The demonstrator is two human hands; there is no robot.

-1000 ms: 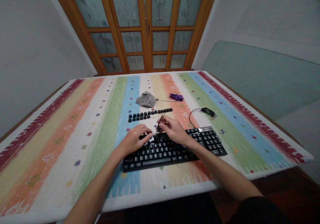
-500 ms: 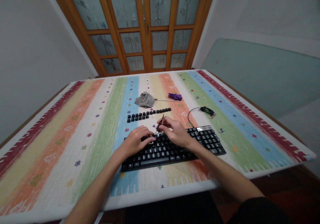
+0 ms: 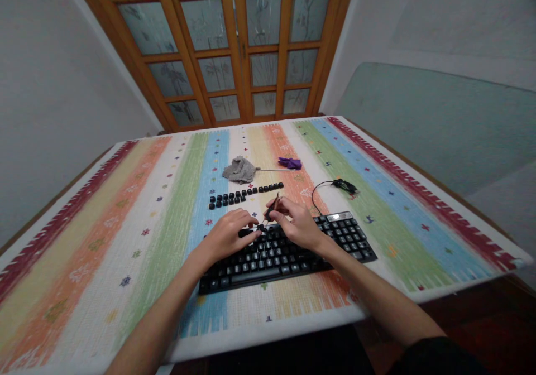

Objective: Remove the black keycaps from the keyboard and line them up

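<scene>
A black keyboard (image 3: 268,258) lies at a slant on the striped cloth near the table's front edge. My right hand (image 3: 295,221) is closed around a small dark keycap puller (image 3: 272,210), tilted upright, with thin wire pointing down at the upper key rows. My left hand (image 3: 230,232) rests over the keyboard's upper left part, its thumb and forefinger pinched at a black keycap (image 3: 262,227) under the puller's wire. Fingers hide part of that grip. Just behind the keyboard, loose black keycaps (image 3: 226,199) stand in two rows.
Beyond the keycaps lies a crumpled grey cloth (image 3: 239,169). A thin rod runs from it to a purple cloth or brush head (image 3: 290,163). The keyboard's cable (image 3: 344,185) is bundled at the right. Walls and a glazed wooden door (image 3: 243,57) surround the table.
My right hand has lifted and shifted the puller slightly right. A keycap now shows at my left fingertips, which have drawn closer together. The whole view has shifted a little.
</scene>
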